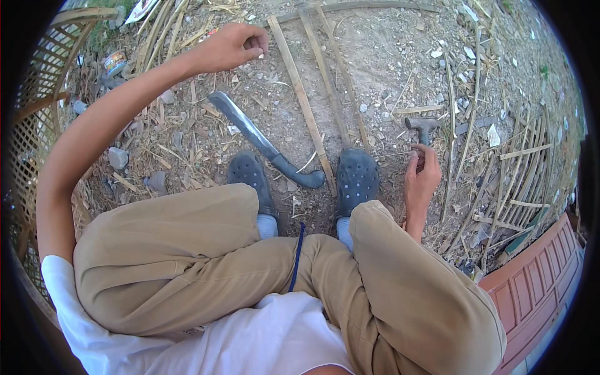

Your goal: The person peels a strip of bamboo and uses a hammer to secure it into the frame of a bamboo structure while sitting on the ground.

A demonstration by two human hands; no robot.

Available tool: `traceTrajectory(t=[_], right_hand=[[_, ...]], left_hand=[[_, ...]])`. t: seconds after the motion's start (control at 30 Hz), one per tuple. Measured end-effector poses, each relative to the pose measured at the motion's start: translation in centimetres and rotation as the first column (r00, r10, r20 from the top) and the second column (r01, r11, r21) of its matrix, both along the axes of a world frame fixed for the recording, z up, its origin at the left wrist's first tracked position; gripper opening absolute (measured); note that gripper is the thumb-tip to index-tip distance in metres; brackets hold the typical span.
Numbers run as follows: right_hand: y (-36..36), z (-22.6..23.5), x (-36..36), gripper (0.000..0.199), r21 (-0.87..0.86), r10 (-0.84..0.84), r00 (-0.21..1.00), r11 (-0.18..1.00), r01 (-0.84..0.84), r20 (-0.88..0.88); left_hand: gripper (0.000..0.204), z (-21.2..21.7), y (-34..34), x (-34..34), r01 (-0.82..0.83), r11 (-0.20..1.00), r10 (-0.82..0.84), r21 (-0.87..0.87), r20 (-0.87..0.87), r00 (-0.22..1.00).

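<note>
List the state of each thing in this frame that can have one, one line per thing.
Left hand: stretched forward, fingers curled shut near the bamboo strips; what it pinches is too small to tell.
Right hand: low by the right shoe, fingertips touching the hammer's handle.
Hammer: on the ground, head away from the person.
Machete: lying flat on the dirt, untouched.
Bamboo strips: lying loose on the ground.
Woven lattice: standing at the left.

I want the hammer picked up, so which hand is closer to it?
Right. The right hand sits just below the hammer; the left hand is far off to its left.
</note>
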State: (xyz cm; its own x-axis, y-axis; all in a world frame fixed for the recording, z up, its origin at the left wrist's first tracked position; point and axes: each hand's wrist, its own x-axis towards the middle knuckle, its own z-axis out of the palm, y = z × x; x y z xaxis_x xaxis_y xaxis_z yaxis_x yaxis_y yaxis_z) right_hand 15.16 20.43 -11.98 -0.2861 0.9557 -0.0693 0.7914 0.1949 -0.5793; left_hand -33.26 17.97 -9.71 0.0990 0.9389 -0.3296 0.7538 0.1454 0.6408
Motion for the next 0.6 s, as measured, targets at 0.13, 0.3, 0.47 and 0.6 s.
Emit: traceTrajectory(t=[0.13, 0.3, 0.47, 0.6], right_hand=[[0.4, -0.2, 1.2, 0.014, 0.026, -0.047, 0.999, 0.999, 0.047, 0.001], [-1.4, -1.8, 0.7, 0.011, -0.074, 0.013, 0.999, 0.997, -0.016, -0.051], [-1.8, -2.9, -3.7, 0.012, -0.243, 0.19, 0.98, 0.949, -0.2, -0.063], [-0.7, -3.5, -4.8, 0.019, -0.279, 0.267, 0.961, 0.931, -0.236, 0.075]], left_hand=[[0.013, 0.5, 1.0, -1.0, 0.053, 0.996, -0.051, 0.066, -0.025, 0.998], [0.011, 0.7, 0.4, -1.4, 0.042, 0.999, -0.042, 0.009, -0.029, 0.999], [0.007, -0.5, -6.6, -2.8, -0.357, 0.889, 0.399, -0.287, 0.103, 0.911], [0.009, -1.8, -12.8, -3.3, -0.47, 0.811, 0.543, -0.348, 0.147, 0.827]])
